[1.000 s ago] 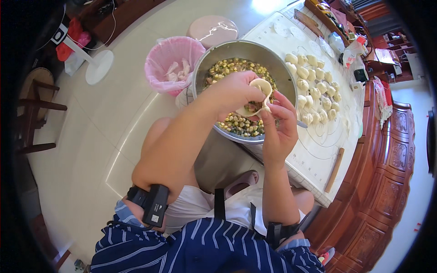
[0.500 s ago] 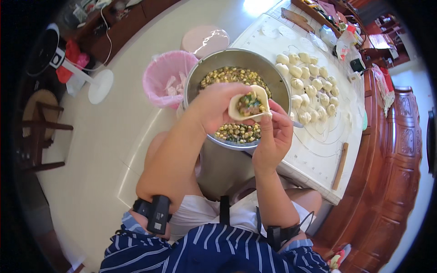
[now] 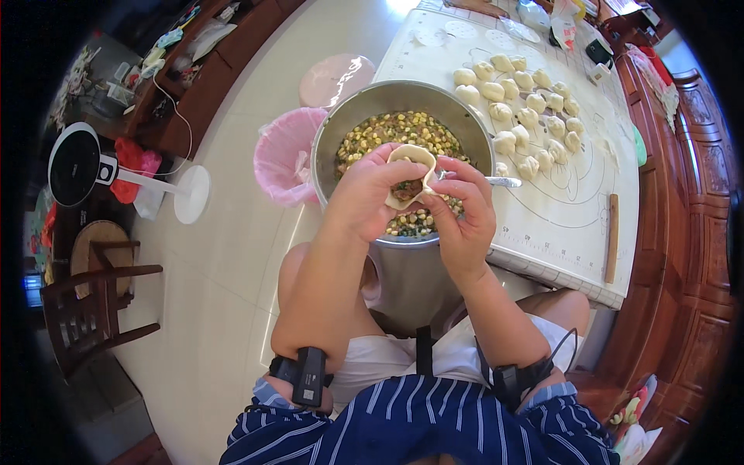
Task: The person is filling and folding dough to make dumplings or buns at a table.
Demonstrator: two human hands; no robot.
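A round dough wrapper [image 3: 430,160] with filling inside is held up over a large metal bowl [image 3: 328,129]. My left hand [image 3: 363,190] cradles it from the left, its thumb reaching over the opening. From the right, my right hand [image 3: 467,221] pinches the wrapper's edge between thumb and fingers. The dough is cupped, its opening partly gathered, with some filling showing. Below, the bowl holds a chopped mix [image 3: 395,128] of yellow corn-like bits and greens. A metal spoon's handle [image 3: 504,182] pokes out past the bowl's right rim, beside my right hand.
Several shaped dumplings [image 3: 528,118] sit on a white marked mat [image 3: 566,225] to the right, with a wooden stick [image 3: 612,238] near its edge. Left of the bowl stands a pink lined bin [image 3: 271,159], a pink round lid [image 3: 335,80] behind it. A wooden chair [image 3: 105,279] is farther left.
The wrapper has gone from spread open to more folded and cupped. My left thumb has come over its opening, and my right fingers have shifted along the rim. The view has turned somewhat.
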